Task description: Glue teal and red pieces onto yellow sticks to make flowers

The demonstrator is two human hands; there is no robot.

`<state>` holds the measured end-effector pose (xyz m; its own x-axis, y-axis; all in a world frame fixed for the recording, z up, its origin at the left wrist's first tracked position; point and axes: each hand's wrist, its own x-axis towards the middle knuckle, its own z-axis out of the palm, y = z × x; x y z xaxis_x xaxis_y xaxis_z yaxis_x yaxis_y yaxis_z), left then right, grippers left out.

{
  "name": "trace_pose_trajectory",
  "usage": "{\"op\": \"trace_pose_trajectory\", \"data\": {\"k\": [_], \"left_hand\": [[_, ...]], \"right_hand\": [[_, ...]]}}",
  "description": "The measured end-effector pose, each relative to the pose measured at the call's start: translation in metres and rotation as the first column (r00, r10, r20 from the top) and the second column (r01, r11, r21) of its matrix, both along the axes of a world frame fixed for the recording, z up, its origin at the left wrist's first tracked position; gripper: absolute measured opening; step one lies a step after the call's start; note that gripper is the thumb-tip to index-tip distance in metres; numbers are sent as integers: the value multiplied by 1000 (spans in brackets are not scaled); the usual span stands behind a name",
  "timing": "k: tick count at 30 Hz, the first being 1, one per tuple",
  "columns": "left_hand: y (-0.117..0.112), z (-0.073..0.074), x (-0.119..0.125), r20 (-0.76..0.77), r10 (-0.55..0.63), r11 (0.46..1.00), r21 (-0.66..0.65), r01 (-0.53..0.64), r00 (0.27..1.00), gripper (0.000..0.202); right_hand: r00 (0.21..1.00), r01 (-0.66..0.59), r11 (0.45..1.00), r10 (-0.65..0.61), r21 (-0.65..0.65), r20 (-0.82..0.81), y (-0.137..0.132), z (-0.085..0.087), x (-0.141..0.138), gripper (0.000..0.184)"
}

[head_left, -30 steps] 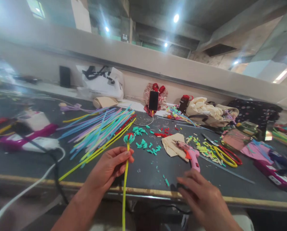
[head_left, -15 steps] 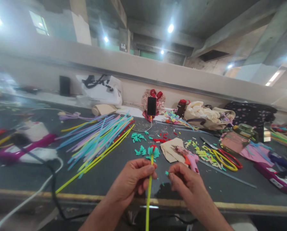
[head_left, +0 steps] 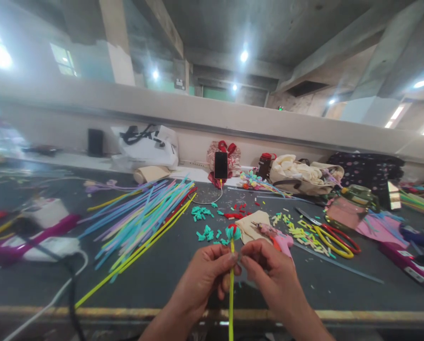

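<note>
My left hand (head_left: 217,270) pinches a yellow stem (head_left: 231,303) between thumb and fingers, just under its top. A small flower-like head of teal pieces with red in the middle (head_left: 233,232) tops the stem, which stands roughly upright. My right hand (head_left: 265,265) is close on the right of the stem, thumb and fingertips pressed together; whatever lies between them is hidden. Beyond the hands are loose heaps of teal pieces (head_left: 205,233). Behind my right hand, a pink glue gun (head_left: 278,235) lies by a beige cloth (head_left: 247,227).
Many coloured strips (head_left: 144,218) lie in a bundle on the left. Scissors with red and yellow handles (head_left: 332,241) and pale yellow bits (head_left: 300,232) are to the right. A phone (head_left: 221,165) stands at the back. A white cable (head_left: 66,284) crosses the left front edge.
My right hand has moved left and in to the stem. The teal piece seen at its fingertips before is now out of sight. The view has tipped slightly up.
</note>
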<state>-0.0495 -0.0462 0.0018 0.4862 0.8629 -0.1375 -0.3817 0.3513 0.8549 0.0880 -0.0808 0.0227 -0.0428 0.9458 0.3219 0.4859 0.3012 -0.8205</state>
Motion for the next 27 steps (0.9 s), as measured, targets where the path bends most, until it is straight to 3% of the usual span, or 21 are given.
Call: {"op": "trace_pose_trajectory", "data": {"k": [4, 9, 14, 17, 22, 24, 27], "left_hand": [[-1, 4, 0, -45, -8, 1000, 17, 9, 999, 23], [0, 1, 0, -79, -31, 999, 19, 33, 996, 26], [2, -5, 1, -62, -66, 998, -1, 66, 996, 28], [4, -8, 2, -42, -82, 996, -47, 80, 996, 28], [5, -11, 1, -24, -48, 993, -112, 45, 999, 26], [4, -12, 1, -28, -32, 993, -116, 29, 999, 26], [4, -12, 1, -29, -28, 995, -96, 25, 999, 26]], "right_hand": [[994, 10, 995, -20, -96, -109, 5, -2, 1, 13], [931, -207, 931, 93, -299, -352, 8, -4, 4, 22], [833, -348, 865, 109, -362, -542, 13, -12, 8, 25], [860, -291, 881, 71, -373, -505, 14, -16, 10, 27], [949, -42, 950, -59, -311, -309, 12, -17, 16, 18], [967, -9, 971, -53, -241, -250, 10, -18, 17, 13], [995, 2, 999, -5, -32, -103, 10, -19, 18, 9]]}}
